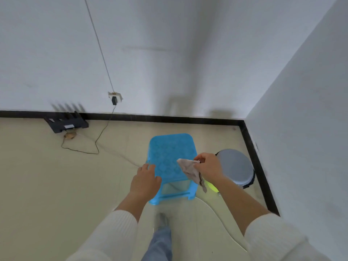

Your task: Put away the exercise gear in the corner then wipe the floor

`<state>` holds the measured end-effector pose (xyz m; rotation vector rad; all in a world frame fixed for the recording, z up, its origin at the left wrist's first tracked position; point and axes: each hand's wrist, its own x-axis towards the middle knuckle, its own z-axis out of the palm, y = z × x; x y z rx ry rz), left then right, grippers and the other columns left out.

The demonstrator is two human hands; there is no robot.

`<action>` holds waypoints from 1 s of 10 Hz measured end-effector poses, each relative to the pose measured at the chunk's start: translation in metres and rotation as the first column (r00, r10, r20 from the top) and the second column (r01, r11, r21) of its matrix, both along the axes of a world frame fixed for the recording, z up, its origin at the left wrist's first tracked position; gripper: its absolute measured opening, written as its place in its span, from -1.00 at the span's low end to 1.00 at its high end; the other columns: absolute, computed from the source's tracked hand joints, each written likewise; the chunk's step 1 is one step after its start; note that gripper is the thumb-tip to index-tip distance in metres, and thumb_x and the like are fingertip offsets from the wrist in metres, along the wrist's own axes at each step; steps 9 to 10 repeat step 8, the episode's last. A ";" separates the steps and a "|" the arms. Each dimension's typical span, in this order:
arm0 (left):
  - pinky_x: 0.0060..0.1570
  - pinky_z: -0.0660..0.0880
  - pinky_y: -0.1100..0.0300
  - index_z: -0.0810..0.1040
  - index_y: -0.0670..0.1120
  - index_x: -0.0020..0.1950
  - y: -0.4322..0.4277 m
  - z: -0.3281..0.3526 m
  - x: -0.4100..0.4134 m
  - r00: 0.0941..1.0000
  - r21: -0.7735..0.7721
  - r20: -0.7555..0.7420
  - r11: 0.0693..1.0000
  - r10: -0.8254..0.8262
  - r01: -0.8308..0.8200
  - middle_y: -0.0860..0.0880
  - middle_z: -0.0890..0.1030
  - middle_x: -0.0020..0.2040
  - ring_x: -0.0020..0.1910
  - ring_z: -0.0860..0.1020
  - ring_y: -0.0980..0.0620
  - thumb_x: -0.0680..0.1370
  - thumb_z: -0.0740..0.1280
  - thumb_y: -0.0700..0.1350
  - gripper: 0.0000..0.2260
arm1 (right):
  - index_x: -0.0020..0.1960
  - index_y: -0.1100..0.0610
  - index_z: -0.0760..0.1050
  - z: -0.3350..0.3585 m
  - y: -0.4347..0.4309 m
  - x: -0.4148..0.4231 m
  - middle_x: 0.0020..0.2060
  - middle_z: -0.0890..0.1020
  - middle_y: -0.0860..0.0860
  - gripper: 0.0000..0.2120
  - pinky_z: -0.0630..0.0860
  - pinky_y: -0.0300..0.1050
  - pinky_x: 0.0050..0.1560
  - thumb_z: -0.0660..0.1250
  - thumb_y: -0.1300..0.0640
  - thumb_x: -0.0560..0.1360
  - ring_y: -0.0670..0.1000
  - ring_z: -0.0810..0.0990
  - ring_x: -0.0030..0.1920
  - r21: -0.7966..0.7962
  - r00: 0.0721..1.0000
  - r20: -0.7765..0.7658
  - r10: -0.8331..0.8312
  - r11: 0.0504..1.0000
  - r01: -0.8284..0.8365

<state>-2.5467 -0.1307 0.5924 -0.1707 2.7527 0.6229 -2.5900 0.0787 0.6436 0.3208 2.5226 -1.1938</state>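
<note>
Stool (170, 153), centre: was bright blue, seat bore a repeating relief pattern. The cloth (191, 171) was grey-beige; bin lid (235, 166), right, grey; floor (47, 176) cream; skirting (169, 118) black; walls (169, 53) white; sleeves (116, 234), bottom, white, ribbed; trousers (160, 243) blue.

Plain room of a home, looking into a corner: white walls (169, 53), black skirting board (169, 117), pale tiled floor (47, 176). There's a blue plastic stool (171, 153), a lidded bin (235, 166) just beside it, and a router (66, 124) on the floor below a wall socket (114, 95).
</note>
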 end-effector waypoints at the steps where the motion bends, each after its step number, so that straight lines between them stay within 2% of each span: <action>1: 0.28 0.36 0.05 0.29 -0.08 0.44 -0.004 -0.031 -0.040 0.997 0.018 0.083 1.000 0.002 -0.003 -0.04 0.33 0.41 0.38 0.29 -0.04 0.58 0.17 -0.05 -0.57 | -0.11 0.20 0.57 -0.022 -0.016 -0.036 -0.37 0.58 0.02 -0.50 0.45 -0.22 -0.35 0.30 -0.17 0.16 0.04 0.57 -0.33 -0.039 0.997 0.074 -0.029 0.999 0.032; 2: 0.27 0.35 0.07 0.28 -0.09 0.44 -0.006 -0.060 -0.070 0.990 0.038 0.137 0.999 0.014 -0.020 -0.05 0.33 0.41 0.37 0.29 -0.04 0.58 0.16 -0.04 -0.58 | -0.12 0.26 0.56 -0.054 -0.028 -0.069 -0.43 0.54 0.07 -0.35 0.43 -0.20 -0.40 0.27 -0.28 0.10 0.03 0.52 -0.42 -0.073 0.992 0.121 -0.025 0.997 0.034; 3: 0.27 0.33 0.07 0.26 -0.08 0.45 -0.005 -0.090 -0.092 0.983 0.047 0.182 0.999 0.020 -0.029 -0.04 0.30 0.43 0.39 0.27 -0.04 0.59 0.15 -0.04 -0.57 | -0.08 0.30 0.56 -0.090 -0.036 -0.099 -0.34 0.56 0.10 -0.37 0.38 -0.39 -0.45 0.27 -0.20 0.11 0.00 0.50 -0.39 -0.114 0.985 0.169 -0.015 0.993 0.034; 4: 0.32 0.31 0.06 0.21 -0.08 0.49 -0.003 -0.126 -0.107 0.978 0.065 0.207 0.997 0.035 -0.050 -0.05 0.23 0.49 0.44 0.22 -0.05 0.59 0.16 -0.03 -0.54 | -0.07 0.20 0.60 -0.136 -0.042 -0.126 -0.32 0.59 -0.01 -0.78 0.36 -0.48 -0.41 0.40 0.12 0.32 -0.10 0.52 -0.32 -0.137 0.970 0.243 0.001 0.990 0.033; 5: 0.35 0.29 0.07 0.14 -0.06 0.52 -0.001 -0.164 -0.117 0.974 0.058 0.224 0.997 0.032 -0.046 -0.05 0.15 0.53 0.48 0.16 -0.05 0.59 0.15 -0.02 -0.49 | -0.13 0.12 0.59 -0.189 -0.036 -0.154 -0.32 0.59 -0.06 -0.87 0.40 -0.43 -0.34 0.35 0.31 0.39 -0.09 0.53 -0.28 -0.101 0.969 0.244 -0.029 0.993 0.055; 6: 0.38 0.25 0.07 0.05 -0.07 0.55 0.002 -0.201 -0.127 0.977 0.021 0.211 1.000 -0.012 0.007 -0.10 0.05 0.56 0.51 0.09 -0.08 0.61 0.14 -0.01 -0.45 | -0.17 0.10 0.58 -0.238 -0.017 -0.175 -0.28 0.63 -0.02 -0.85 0.49 -0.24 -0.19 0.32 0.32 0.38 -0.02 0.58 -0.20 -0.023 0.971 0.218 -0.094 0.995 0.101; 7: 0.47 0.06 0.08 -0.09 -0.07 0.57 0.013 -0.224 -0.136 0.982 0.010 0.186 0.999 -0.040 0.039 -0.14 -0.10 0.58 0.55 -0.07 -0.11 0.63 0.10 0.02 -0.41 | -0.12 0.11 0.60 -0.268 0.004 -0.184 -0.19 0.66 0.00 -0.82 0.55 -0.09 -0.03 0.29 0.30 0.38 0.03 0.63 -0.09 0.042 0.965 0.227 -0.128 0.992 0.121; 8: 0.50 -0.11 0.04 -0.20 -0.09 0.57 0.026 -0.245 -0.147 0.961 -0.068 0.255 0.990 -0.103 0.124 -0.21 -0.24 0.55 0.53 -0.22 -0.19 0.63 0.05 0.13 -0.35 | 0.06 0.14 0.60 -0.284 0.014 -0.194 -0.02 0.65 0.02 -0.76 0.51 -0.08 0.13 0.32 0.27 0.42 0.02 0.60 0.03 0.051 0.975 0.197 -0.104 0.994 0.095; 10: 0.50 -0.11 0.04 -0.20 -0.09 0.57 0.026 -0.245 -0.147 0.961 -0.068 0.255 0.990 -0.103 0.124 -0.21 -0.24 0.55 0.53 -0.22 -0.19 0.63 0.05 0.13 -0.35 | 0.06 0.14 0.60 -0.284 0.014 -0.194 -0.02 0.65 0.02 -0.76 0.51 -0.08 0.13 0.32 0.27 0.42 0.02 0.60 0.03 0.051 0.975 0.197 -0.104 0.994 0.095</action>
